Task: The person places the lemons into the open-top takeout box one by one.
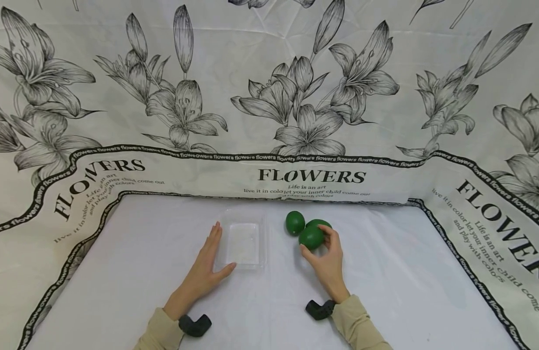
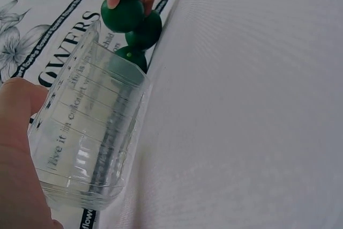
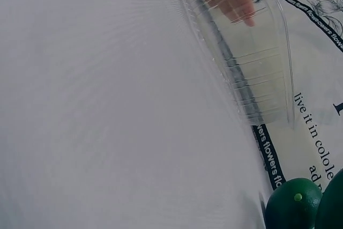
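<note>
A clear plastic container (image 1: 243,243) stands on the white table with its top uncovered and nothing in it. Along its left side lies my left hand (image 1: 206,265), fingers straight and thumb spread at the near edge; in the left wrist view the thumb (image 2: 21,97) is by the rim. My right hand (image 1: 328,260) pinches a smooth dark green lime (image 1: 311,238) between thumb and fingers. Just behind that one is a second lime (image 1: 318,223), partly covered. A third lime (image 1: 295,222) sits to the left, between them and the container. The right wrist view shows a lime (image 3: 295,202) with a pale stem spot.
White cloth covers the table (image 1: 374,272). A flower-printed curtain (image 1: 295,121) with a black border rises behind and at both sides. Dark wrist-worn devices (image 1: 195,325) sit at both sleeves.
</note>
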The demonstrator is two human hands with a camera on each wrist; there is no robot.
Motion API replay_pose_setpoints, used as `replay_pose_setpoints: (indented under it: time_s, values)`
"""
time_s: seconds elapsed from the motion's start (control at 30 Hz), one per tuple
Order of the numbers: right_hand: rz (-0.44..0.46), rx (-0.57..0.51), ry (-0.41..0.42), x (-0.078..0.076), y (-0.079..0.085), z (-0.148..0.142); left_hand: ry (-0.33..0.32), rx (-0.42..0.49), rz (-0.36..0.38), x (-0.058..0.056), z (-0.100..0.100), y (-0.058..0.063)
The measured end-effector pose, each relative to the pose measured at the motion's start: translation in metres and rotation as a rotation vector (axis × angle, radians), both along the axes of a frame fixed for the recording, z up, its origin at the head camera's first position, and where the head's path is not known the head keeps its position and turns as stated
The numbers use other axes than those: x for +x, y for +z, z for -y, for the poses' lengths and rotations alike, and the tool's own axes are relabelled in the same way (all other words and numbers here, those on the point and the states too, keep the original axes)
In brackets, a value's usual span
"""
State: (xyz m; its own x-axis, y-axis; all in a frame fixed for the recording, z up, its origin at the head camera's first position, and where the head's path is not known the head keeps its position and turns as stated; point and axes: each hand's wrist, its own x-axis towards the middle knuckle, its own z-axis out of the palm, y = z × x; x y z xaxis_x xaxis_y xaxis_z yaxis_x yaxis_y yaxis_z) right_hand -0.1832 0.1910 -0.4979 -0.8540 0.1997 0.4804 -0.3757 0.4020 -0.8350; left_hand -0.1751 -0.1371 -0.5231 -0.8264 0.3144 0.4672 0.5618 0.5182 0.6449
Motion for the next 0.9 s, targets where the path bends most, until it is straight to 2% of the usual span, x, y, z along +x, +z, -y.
replay_pose_setpoints:
  time_s: [0.3, 0.47, 0.6, 0.83, 0.9]
  values:
    - [-0.019, -0.007, 0.006, 0.001, 0.011, 0.01, 0.015, 0.01, 0.024, 0.001, -0.001, 0.0]
    - [-0.04, -0.011, 0.032, 0.008, 0.04, 0.026, 0.019, 0.004, 0.025, 0.001, -0.002, 0.0]
    - [-0.022, -0.005, 0.047, 0.011, 0.058, 0.036, 0.018, 0.002, 0.03, 0.001, -0.002, 0.001]
    - [0.023, -0.013, 0.055, -0.011, 0.048, 0.043, 0.019, -0.001, 0.023, 0.002, -0.002, 0.001]
    - [0.03, -0.003, 0.063, -0.015, 0.05, 0.047, 0.021, -0.001, 0.02, 0.002, -0.002, 0.001]
